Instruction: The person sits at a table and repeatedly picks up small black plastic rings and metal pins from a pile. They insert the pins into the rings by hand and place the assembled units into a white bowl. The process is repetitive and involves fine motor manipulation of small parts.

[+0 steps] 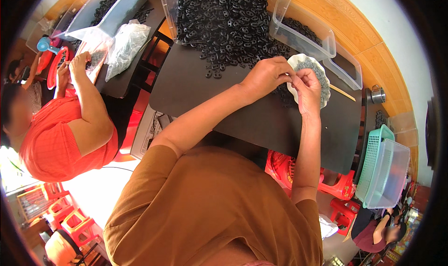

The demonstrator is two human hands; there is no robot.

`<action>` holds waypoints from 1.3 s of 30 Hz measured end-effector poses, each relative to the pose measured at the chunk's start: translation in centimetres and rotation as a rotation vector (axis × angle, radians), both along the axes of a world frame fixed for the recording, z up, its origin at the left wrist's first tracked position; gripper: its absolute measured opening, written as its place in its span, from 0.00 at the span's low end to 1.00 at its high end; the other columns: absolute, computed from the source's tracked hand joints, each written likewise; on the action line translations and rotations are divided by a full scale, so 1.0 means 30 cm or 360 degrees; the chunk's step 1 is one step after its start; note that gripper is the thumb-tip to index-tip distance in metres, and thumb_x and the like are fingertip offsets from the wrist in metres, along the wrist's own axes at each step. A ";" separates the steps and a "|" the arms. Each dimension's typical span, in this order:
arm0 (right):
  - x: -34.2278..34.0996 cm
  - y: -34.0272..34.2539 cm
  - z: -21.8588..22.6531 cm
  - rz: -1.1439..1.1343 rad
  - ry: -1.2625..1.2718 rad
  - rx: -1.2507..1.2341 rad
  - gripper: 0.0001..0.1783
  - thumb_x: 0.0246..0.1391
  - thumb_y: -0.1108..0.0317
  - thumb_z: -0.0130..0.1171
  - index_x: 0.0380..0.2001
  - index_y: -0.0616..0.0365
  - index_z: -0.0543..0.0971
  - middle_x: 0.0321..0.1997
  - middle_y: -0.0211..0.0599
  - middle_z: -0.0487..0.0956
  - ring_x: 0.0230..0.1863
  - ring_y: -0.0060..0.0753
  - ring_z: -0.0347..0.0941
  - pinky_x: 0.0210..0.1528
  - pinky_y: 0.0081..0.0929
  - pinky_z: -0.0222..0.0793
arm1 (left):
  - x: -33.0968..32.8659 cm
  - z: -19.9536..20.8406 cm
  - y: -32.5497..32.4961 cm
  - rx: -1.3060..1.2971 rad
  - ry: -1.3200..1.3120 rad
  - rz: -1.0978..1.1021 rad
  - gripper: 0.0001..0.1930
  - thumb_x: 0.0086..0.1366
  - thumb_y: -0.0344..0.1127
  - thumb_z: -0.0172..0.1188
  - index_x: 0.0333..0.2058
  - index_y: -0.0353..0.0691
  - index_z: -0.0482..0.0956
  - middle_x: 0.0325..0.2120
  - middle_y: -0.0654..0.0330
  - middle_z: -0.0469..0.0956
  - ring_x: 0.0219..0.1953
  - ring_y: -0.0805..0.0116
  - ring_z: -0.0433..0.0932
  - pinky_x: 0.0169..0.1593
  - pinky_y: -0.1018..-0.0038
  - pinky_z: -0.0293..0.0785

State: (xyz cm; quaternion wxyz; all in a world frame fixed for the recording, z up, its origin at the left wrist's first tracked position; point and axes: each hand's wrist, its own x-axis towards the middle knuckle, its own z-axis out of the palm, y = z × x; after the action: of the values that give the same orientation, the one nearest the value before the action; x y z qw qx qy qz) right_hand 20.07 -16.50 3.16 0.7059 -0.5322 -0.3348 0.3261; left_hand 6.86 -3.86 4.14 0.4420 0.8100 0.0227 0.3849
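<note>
My left hand (269, 80) and my right hand (308, 92) meet over the near edge of a white scalloped bowl (326, 96). Both have thumb and fingers pinched together at one spot. Whatever sits between the fingertips is too small or too covered to make out. Small grey pieces (321, 73) fill the bowl. Just beyond my left hand, a big heap of black two-holed plastic pieces (224, 21) spills out of a clear bin (168, 7) onto the dark table (196, 91). More black pieces lie beneath my hands, partly hidden.
A clear tub (330, 45) stands behind the bowl; a wooden stick (344, 93) lies beside it. Rightward are a metal cup (378, 94) and a green basket (372, 156). At left, a person in red (70, 135) works near a plastic bag (126, 46). Red stools (343, 214) stand below.
</note>
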 end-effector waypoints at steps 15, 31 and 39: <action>0.107 -0.037 -0.012 0.0004 0.0038 -0.0083 0.07 0.55 0.76 0.64 0.33 0.56 0.75 0.29 0.26 0.77 0.31 0.19 0.71 0.36 0.18 0.68 | 0.103 0.010 0.023 0.0320 -0.0003 -0.0027 0.05 0.57 0.28 0.64 0.32 0.34 0.83 0.29 0.53 0.81 0.31 0.55 0.81 0.35 0.67 0.77; 0.062 -0.012 0.018 -0.0629 -0.1405 -0.0222 0.06 0.47 0.80 0.65 0.27 0.59 0.78 0.27 0.33 0.81 0.28 0.25 0.79 0.33 0.23 0.74 | 0.168 -0.033 0.021 -0.0828 0.0584 -0.0190 0.13 0.67 0.38 0.57 0.33 0.32 0.80 0.27 0.60 0.81 0.28 0.76 0.80 0.34 0.78 0.78; 0.078 -0.035 0.055 -0.0645 -0.1553 -0.0421 0.08 0.49 0.78 0.66 0.33 0.59 0.80 0.29 0.30 0.80 0.30 0.20 0.75 0.36 0.20 0.72 | 0.195 -0.045 0.013 -0.1007 0.0443 -0.0229 0.12 0.69 0.39 0.58 0.33 0.34 0.79 0.26 0.63 0.79 0.27 0.79 0.77 0.33 0.80 0.76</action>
State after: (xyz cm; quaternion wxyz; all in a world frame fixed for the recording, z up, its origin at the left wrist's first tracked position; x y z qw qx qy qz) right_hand 22.40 -17.56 4.79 0.4444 -0.7599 -0.4703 -0.0621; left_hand 12.70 -3.46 2.79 0.6896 0.6772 0.1436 0.2125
